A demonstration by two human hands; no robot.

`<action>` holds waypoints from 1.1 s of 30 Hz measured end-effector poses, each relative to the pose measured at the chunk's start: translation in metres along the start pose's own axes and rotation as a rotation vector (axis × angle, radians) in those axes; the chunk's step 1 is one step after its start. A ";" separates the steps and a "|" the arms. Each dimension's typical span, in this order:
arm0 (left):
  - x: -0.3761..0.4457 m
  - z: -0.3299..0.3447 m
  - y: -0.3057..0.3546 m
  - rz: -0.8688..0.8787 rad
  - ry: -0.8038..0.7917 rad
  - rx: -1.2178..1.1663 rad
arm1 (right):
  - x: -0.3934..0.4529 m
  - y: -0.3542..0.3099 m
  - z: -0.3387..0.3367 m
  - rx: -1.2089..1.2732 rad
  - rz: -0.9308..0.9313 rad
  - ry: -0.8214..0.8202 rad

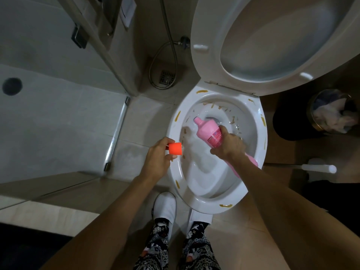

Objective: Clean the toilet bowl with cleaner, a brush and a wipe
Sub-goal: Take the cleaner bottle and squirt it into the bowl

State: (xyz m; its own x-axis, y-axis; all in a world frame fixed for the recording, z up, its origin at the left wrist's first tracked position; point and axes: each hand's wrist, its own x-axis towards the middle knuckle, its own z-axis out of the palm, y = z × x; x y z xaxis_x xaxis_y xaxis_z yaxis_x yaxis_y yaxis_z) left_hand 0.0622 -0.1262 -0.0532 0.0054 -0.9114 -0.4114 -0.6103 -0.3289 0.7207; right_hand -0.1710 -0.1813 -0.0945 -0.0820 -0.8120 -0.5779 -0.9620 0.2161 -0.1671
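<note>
The white toilet bowl (253, 149) stands open, its seat and lid (210, 61) raised. Brown-yellow smears dot the rim and the inner wall. My right hand (228, 145) grips a pink cleaner bottle (208, 129), tipped down with its uncapped nozzle pointing into the bowl near the water. My left hand (157, 158) holds the bottle's orange-red cap (175, 151) just left of the rim. A white brush handle (319, 168) sticks out at the right, beside the bowl.
A bin (331, 114) lined with a bag and holding crumpled paper stands right of the toilet. A floor drain (167, 76) and a metal hose (171, 41) lie behind the bowl on the left. A glass shower door (115, 137) runs along the left. My white shoes (165, 207) stand in front.
</note>
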 end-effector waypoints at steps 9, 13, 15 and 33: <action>-0.003 -0.023 0.016 0.019 0.013 0.024 | -0.058 0.014 0.024 -0.042 -0.113 -0.141; -0.005 -0.020 0.021 0.036 -0.002 0.042 | -0.083 0.027 0.032 -0.081 -0.136 -0.207; -0.007 -0.016 0.025 0.034 -0.013 0.028 | -0.094 0.035 0.035 -0.103 -0.120 -0.239; -0.016 0.025 0.052 0.073 -0.121 0.105 | -0.142 0.137 0.032 0.001 0.168 -0.212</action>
State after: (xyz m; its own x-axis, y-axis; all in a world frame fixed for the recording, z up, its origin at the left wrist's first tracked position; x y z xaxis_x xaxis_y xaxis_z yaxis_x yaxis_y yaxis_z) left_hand 0.0106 -0.1225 -0.0230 -0.1335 -0.8933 -0.4292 -0.6853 -0.2296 0.6911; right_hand -0.2824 -0.0188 -0.0612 -0.1838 -0.6334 -0.7517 -0.9393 0.3385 -0.0556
